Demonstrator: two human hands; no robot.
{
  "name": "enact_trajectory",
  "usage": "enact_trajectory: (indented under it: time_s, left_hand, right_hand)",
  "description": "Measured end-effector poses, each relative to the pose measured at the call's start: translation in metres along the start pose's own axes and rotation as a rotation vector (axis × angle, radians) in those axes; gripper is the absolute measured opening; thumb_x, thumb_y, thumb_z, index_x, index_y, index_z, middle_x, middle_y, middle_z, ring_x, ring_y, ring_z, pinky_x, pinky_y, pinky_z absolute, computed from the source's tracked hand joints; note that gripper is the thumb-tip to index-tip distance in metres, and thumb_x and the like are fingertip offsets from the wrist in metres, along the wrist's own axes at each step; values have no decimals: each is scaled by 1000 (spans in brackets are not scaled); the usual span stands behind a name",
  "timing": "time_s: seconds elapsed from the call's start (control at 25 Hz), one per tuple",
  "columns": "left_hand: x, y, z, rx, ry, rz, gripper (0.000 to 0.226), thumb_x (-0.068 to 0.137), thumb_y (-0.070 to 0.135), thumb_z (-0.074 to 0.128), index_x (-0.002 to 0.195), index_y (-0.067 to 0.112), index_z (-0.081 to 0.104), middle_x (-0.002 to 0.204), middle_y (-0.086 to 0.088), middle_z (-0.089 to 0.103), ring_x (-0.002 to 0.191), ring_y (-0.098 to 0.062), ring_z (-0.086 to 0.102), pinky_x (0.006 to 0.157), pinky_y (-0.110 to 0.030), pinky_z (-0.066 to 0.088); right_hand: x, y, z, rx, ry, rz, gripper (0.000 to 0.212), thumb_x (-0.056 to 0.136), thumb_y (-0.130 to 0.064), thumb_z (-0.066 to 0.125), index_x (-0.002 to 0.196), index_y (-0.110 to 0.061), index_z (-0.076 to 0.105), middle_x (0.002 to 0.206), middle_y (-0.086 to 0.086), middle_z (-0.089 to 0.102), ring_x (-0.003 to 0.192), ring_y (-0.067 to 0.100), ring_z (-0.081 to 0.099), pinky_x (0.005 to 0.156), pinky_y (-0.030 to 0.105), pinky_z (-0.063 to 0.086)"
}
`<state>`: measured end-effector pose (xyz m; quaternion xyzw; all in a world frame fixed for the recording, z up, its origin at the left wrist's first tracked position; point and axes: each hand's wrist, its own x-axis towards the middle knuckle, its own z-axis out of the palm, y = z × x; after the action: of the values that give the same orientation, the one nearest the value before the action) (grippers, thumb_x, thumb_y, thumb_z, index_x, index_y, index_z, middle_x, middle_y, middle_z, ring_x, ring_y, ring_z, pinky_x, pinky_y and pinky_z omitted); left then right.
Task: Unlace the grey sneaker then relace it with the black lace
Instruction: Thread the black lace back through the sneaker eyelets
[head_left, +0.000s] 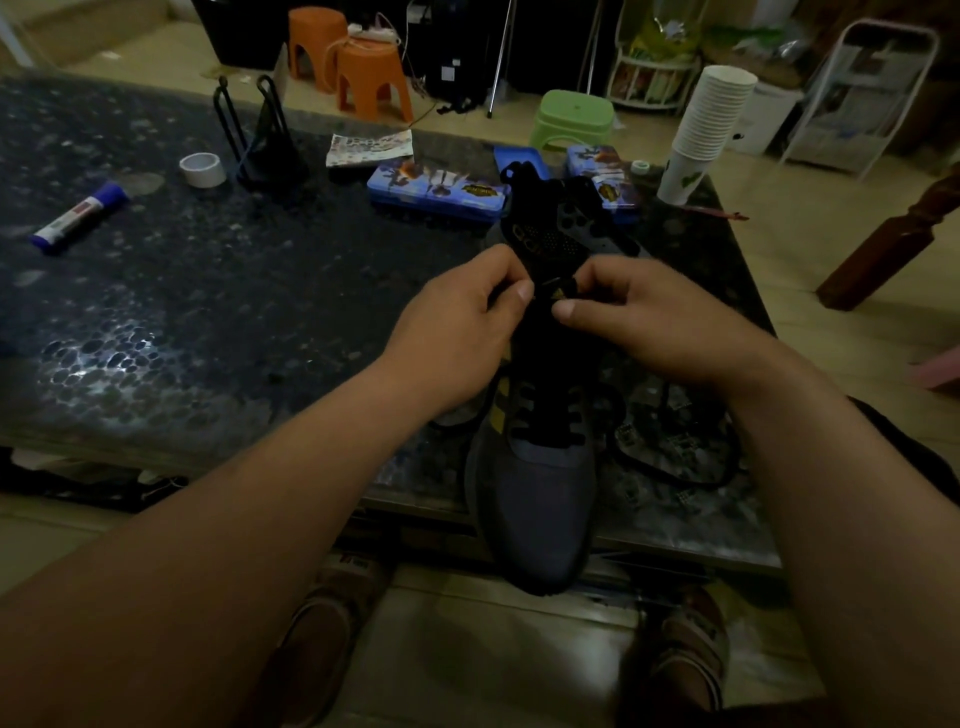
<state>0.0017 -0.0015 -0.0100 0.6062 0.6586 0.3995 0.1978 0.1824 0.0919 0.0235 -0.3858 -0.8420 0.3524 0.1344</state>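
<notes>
Grey sneaker (535, 488) on the dark speckled table (208, 312), toe overhanging the near edge, heel pointing away. Black lace (548, 418) threaded through the lower eyelets, loose length looping on the table to the right. Left hand (457, 322) and right hand (644, 312) both curled at the upper throat, thumbs nearly meeting, pinching the sneaker there; too dark to tell lace from tongue. Gold stripes on the side, gold lettering on the tongue, not legible. Farther back: glue stick (78, 215), tape roll (202, 169), printed blue tins (436, 189), stacked paper cups (711, 119).
</notes>
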Motion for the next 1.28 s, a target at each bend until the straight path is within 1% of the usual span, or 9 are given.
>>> enact_trajectory:
  time_s: [0.08,0.2,0.32,0.52,0.72,0.84,0.96,1.16,1.28]
  left_hand:
    - [1,0,0,-21,7,-18,15,105,35,53,96,26,59,80,2,60,75,-19,57,72,-52,53]
    - [4,-6,1,-37,4,-51,16,103,39,51,94,28,59,91,2,69,89,-19,65,82,-52,55]
    - [5,-7,-3,-242,11,-122,16,106,27,53,95,20,62,101,4,75,80,0,66,76,-28,54]
    - [-4,0,-11,-361,52,-219,17,102,26,64,93,16,75,64,4,58,53,-4,44,53,-18,38]
    - [-17,2,3,-422,-77,-274,10,97,18,71,92,16,80,85,1,78,76,1,68,68,-11,50]
    - [-21,-1,0,-313,-76,-244,11,97,22,72,88,20,79,70,-6,71,63,-4,59,61,-17,46]
    - [-25,1,0,-183,-93,-217,16,98,23,70,84,18,75,52,12,54,44,1,42,48,-12,34]
    - [-20,-3,3,-92,-107,-177,17,98,27,70,81,25,73,59,11,59,50,0,47,52,-19,39]
    - [-18,-6,4,-174,-134,-198,14,98,25,69,86,25,75,69,10,68,63,0,58,64,-19,48]
  right_hand:
    - [0,5,4,-6,-12,23,28,98,-37,68,92,-10,67,84,6,67,73,24,63,70,37,46]
    - [3,9,15,379,103,88,27,98,-27,69,81,-9,60,78,11,50,72,21,50,72,37,39]
    - [5,14,19,572,110,114,23,98,-22,69,80,-10,60,81,9,49,79,21,52,79,36,40]
    - [6,16,15,630,81,108,18,99,-21,66,95,-4,62,91,11,53,87,21,57,85,33,44]
    - [6,16,15,619,26,75,27,99,-21,67,81,-7,53,79,8,41,78,21,43,75,33,38]
    - [5,19,15,622,28,71,32,99,-21,67,76,-9,49,84,8,41,83,22,41,82,38,35]
    - [6,21,15,625,26,57,32,99,-22,67,74,-12,50,85,8,43,84,22,42,84,38,35]
    - [6,24,16,631,27,62,20,98,-22,68,93,-4,60,92,9,48,88,22,48,86,37,40]
    - [4,20,15,637,21,73,23,99,-21,66,84,-7,56,87,9,47,84,21,48,83,34,41]
